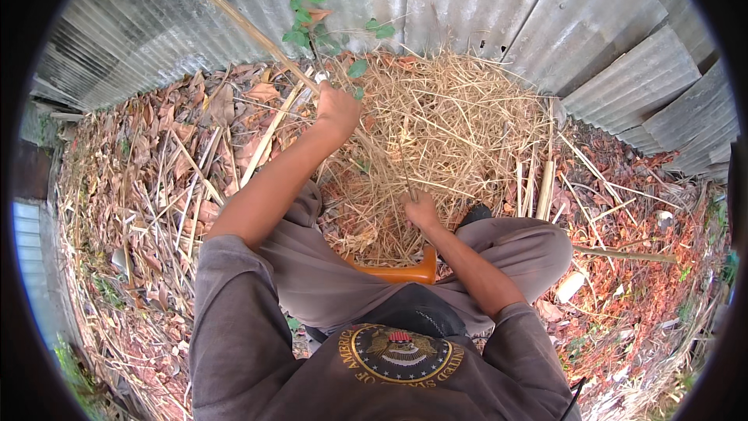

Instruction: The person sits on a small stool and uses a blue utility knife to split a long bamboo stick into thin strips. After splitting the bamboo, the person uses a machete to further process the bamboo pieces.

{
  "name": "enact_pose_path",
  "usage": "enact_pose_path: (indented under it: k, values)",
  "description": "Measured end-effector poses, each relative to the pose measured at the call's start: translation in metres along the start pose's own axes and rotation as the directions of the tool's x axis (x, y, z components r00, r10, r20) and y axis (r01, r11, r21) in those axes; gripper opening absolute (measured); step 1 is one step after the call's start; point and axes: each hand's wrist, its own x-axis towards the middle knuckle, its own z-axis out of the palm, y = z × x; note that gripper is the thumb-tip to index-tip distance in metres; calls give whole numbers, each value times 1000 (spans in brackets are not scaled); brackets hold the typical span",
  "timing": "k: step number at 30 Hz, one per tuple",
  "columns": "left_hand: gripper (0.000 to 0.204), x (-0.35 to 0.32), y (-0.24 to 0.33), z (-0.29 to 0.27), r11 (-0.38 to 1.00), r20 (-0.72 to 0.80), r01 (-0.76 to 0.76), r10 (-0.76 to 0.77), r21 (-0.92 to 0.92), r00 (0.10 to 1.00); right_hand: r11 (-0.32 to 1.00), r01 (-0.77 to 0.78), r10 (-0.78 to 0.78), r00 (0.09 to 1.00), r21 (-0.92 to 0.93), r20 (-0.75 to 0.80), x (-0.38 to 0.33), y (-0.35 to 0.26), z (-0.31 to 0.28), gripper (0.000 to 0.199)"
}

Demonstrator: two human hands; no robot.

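My left hand is wrapped round the lower end of a long pale wooden stick. The stick slants up and left, in front of the corrugated metal wall. Between my knees, my right hand is closed on a thin, narrow strip pointing away from me. Whether that strip is a stalk or a blade, I cannot tell. Beyond it lies a heap of dry straw. An orange plastic piece with a raised right end shows between my legs, partly hidden by my clothes.
Corrugated metal sheets curve round the far side. A green leafy plant grows against them, near the stick. Dry brown leaves and loose stalks cover the ground at left. Cut canes and a white object lie at right.
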Motion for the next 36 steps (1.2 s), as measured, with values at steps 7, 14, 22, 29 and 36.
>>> enact_pose_path:
  k: [7,14,22,29,36]
  values:
    - [14,13,-13,19,999,22,29,-28,-22,999,999,-32,33,996,-7,82,20,16,24,22]
    - [14,28,-1,17,999,20,-32,31,30,999,976,-189,187,982,-111,-28,35,19,31,15]
    - [12,33,-10,6,998,-28,17,-15,61,999,970,7,9,998,245,-63,39,27,71,13]
    - [14,30,20,45,971,-144,-158,185,177,972,990,-117,124,988,82,-95,43,25,69,8]
    - [15,40,7,37,945,-229,-231,284,232,931,976,216,-217,962,-27,-165,76,72,69,9]
